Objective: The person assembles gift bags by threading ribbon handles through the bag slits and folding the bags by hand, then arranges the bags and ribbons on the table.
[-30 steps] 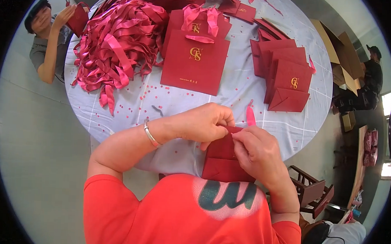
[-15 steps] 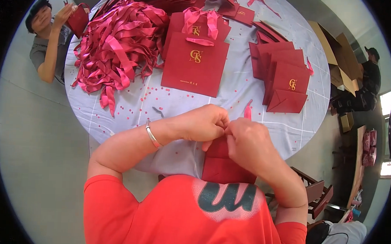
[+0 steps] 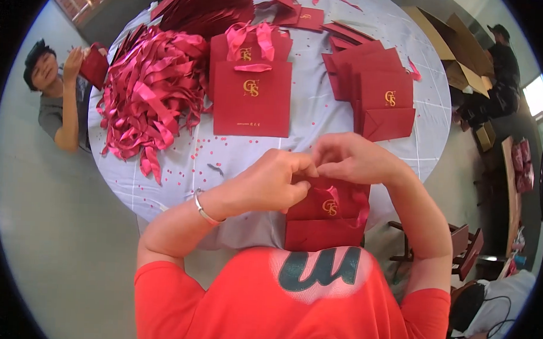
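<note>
A red paper gift bag [image 3: 317, 234] with a gold emblem lies at the table's near edge, against my front. Pink ribbon [image 3: 362, 210] hangs in a loop on its right side, and a short piece shows under my fingers. Above the bag's upper end, my left hand [image 3: 280, 180] is closed in a pinch, thumb against forefinger. My right hand [image 3: 357, 158] meets it from the right, thumb and fingers also pinched together. Whatever sits between the fingertips is hidden.
A big heap of pink ribbons [image 3: 151, 93] covers the round table's left side. Ribbon-handled bags [image 3: 251, 112] lie beyond my hands; folded red bags [image 3: 387, 123] are stacked at right. One person [image 3: 62, 96] handles a bag at far left; another [image 3: 502, 70] is by cardboard boxes [image 3: 461, 56].
My hands have shifted slightly apart, the right one moving up and turning. More of the bag, with its emblem and ribbon, now shows. The whole view has also shifted.
</note>
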Motion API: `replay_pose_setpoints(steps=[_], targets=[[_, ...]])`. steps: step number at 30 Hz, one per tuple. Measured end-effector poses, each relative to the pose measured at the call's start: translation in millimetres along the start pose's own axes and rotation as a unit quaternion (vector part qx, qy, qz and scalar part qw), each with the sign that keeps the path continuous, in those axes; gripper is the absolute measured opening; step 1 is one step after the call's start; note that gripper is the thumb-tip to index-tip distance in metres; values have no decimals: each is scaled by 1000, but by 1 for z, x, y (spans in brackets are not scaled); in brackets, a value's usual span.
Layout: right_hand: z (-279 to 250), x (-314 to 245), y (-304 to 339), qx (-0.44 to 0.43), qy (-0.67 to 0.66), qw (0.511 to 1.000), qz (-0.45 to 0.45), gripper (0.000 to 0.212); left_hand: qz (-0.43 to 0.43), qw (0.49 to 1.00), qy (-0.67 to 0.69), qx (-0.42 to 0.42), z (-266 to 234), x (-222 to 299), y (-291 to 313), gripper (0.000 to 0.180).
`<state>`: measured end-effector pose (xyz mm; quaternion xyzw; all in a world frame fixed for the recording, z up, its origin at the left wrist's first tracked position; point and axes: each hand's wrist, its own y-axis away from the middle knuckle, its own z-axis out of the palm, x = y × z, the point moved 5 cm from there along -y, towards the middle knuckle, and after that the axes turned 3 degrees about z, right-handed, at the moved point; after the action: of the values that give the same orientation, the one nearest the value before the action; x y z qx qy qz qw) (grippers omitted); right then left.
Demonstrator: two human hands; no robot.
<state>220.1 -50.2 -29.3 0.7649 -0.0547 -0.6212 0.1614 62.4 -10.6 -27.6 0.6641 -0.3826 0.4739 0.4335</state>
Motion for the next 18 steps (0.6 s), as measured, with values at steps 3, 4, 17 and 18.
replay_pose_setpoints(steps=[3,4,17,18], targets=[[10,8,-16,-173,29,983,50,19,41,997,-59,31,0,8,3,18],[8,5,-16,-166,27,985,47,19,43,997,-65,25,1,12,3,18],[20,19,-19,-97,-114,975,163,28,-7,999,-44,21,0,6,3,22],[17,18,-20,-59,-132,980,138,29,-8,999,-38,22,0,5,3,22]])
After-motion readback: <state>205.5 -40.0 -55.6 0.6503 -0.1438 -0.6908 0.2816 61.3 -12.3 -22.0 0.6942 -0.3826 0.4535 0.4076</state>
